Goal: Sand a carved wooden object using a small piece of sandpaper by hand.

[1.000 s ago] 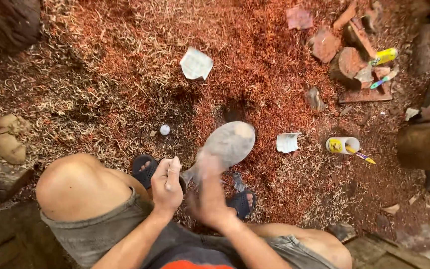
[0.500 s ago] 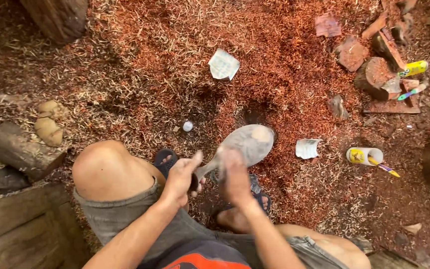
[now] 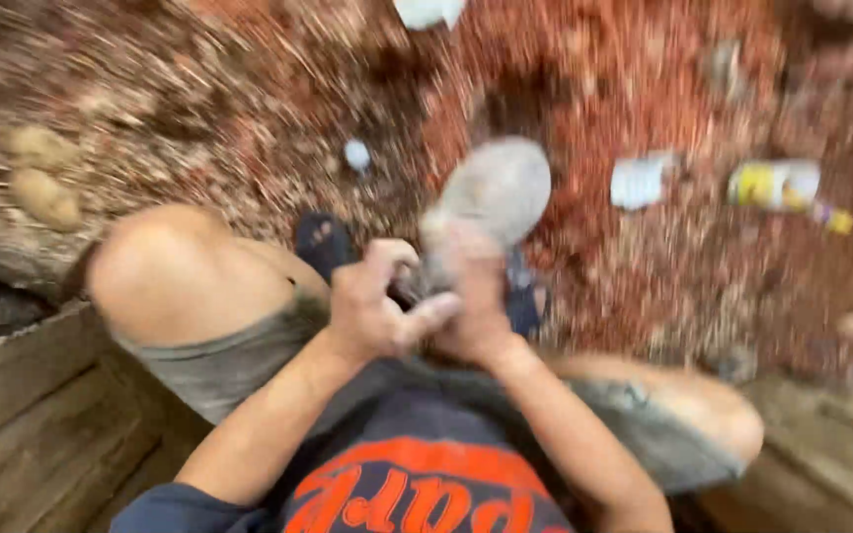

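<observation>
Gripping the neck of a grey, oval-bladed wooden paddle (image 3: pixel 491 188), the left hand (image 3: pixel 377 306) closes around it; right hand (image 3: pixel 471 306) touches it, grip blurred. Blade points far, above the shavings-covered floor (image 3: pixel 644 296).

A large wooden spoon (image 3: pixel 491 192), grey and dusty, with a broad oval bowl pointing away from the person and tilted up to the right. Its narrow handle end runs down into both hands, above the knees and the floor of red-brown shavings. Motion blur hides its finer surface
</observation>
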